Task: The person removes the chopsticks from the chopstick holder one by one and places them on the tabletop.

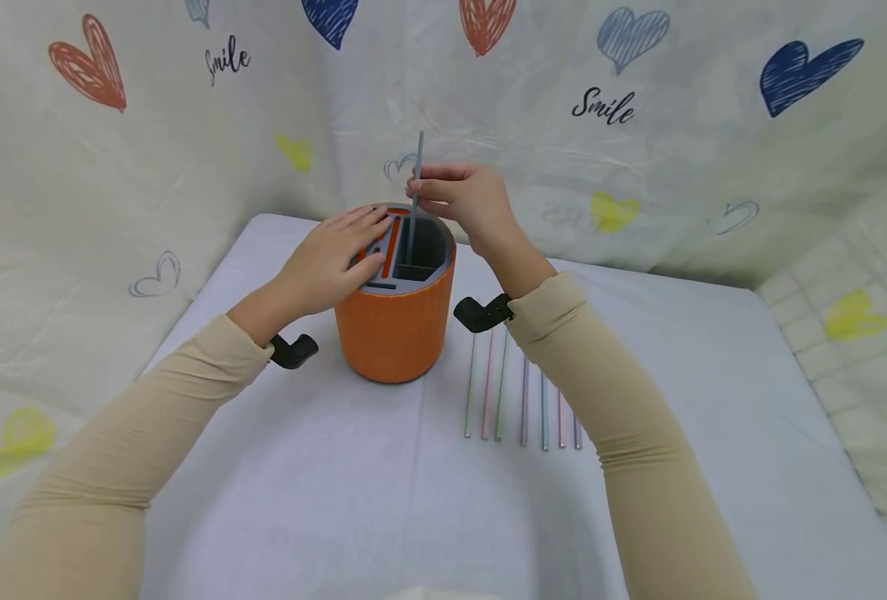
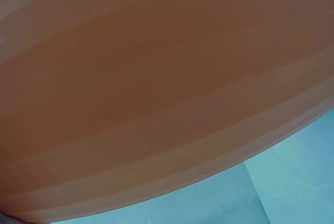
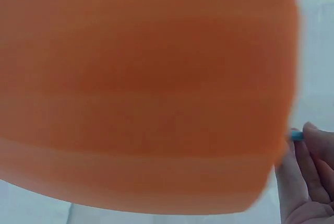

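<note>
An orange round holder point(image 1: 393, 337) with a grey divided top point(image 1: 416, 283) stands on the table. My left hand point(image 1: 334, 254) rests over the left part of that top, fingers spread across its slots. With thumb and fingertips my right hand point(image 1: 477, 204) pinches a thin blue-grey stick point(image 1: 420, 150), held nearly upright. The stick's lower end reaches down into the large open compartment point(image 1: 428, 242) on the right. In both wrist views the holder's orange wall point(image 2: 156, 88) fills most of the picture; the right wrist view also shows the pinching fingers point(image 3: 318, 140).
Several thin pastel sticks point(image 1: 484, 400) lie side by side on the white-covered table point(image 1: 323, 483), right of the holder and partly behind my right forearm. A pale curtain point(image 1: 526, 108) printed with hearts and "Smile" hangs close behind the table.
</note>
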### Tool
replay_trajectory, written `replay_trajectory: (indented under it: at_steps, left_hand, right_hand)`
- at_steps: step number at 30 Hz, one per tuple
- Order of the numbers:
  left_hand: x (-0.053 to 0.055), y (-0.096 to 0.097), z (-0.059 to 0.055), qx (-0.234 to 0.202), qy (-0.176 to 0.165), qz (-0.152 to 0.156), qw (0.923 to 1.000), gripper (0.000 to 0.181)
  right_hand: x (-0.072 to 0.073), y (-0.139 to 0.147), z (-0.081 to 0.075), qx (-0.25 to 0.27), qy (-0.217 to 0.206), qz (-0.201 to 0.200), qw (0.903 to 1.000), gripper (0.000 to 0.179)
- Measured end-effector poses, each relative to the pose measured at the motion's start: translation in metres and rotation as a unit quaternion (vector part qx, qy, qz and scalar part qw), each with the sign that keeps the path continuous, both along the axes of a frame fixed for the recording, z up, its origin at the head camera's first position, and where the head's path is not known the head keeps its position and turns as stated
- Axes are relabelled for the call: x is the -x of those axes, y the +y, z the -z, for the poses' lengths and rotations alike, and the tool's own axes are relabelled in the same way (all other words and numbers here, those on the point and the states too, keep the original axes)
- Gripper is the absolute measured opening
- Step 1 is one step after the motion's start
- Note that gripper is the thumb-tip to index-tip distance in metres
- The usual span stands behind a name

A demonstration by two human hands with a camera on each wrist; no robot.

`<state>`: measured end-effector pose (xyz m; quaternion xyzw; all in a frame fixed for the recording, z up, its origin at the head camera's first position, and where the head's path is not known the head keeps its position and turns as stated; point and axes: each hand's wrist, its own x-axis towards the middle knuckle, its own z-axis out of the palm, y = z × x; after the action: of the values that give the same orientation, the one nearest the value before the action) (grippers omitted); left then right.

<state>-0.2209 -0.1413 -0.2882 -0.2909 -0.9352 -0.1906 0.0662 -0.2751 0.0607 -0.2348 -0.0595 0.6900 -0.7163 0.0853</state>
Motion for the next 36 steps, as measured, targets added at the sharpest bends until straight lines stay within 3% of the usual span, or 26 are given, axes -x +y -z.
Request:
replay_trajectory:
  at_steps: [7,15,18,21,25,28,36]
  left_hand:
    - [0.001,0.004,-0.002,0.003,-0.001,-0.004,1.0000,0.055]
    - [0.003,0.006,-0.001,0.004,0.000,-0.003,1.0000,0.055]
    - [0.003,0.006,0.000,0.004,0.002,-0.001,1.0000,0.054]
    - [0.003,0.006,0.000,0.005,0.002,0.000,1.0000,0.054]
    - [0.002,0.004,0.000,0.006,-0.002,0.000,1.0000,0.054]
    - [0.001,0.002,0.000,0.006,-0.005,-0.005,1.0000,0.054]
    - [0.000,0.001,0.001,-0.004,-0.005,-0.002,1.0000,0.054]
  right_hand:
    - [-0.014,0.016,-0.031,0.086,0.067,0.019,0.9938,0.020]
    - [-0.033,0.050,-0.071,0.210,0.136,0.065,0.9659,0.020]
    - [-0.036,0.071,-0.081,0.243,0.143,0.075,0.9563,0.022]
    - [-0.036,0.093,-0.086,0.262,0.124,0.094,0.9524,0.025]
    - [-0.033,0.121,-0.082,0.273,0.074,0.126,0.9509,0.030]
    - [-0.031,0.139,-0.069,0.257,0.036,0.145,0.9548,0.031]
    - [-0.024,0.197,-0.020,0.133,-0.080,0.155,0.9757,0.025]
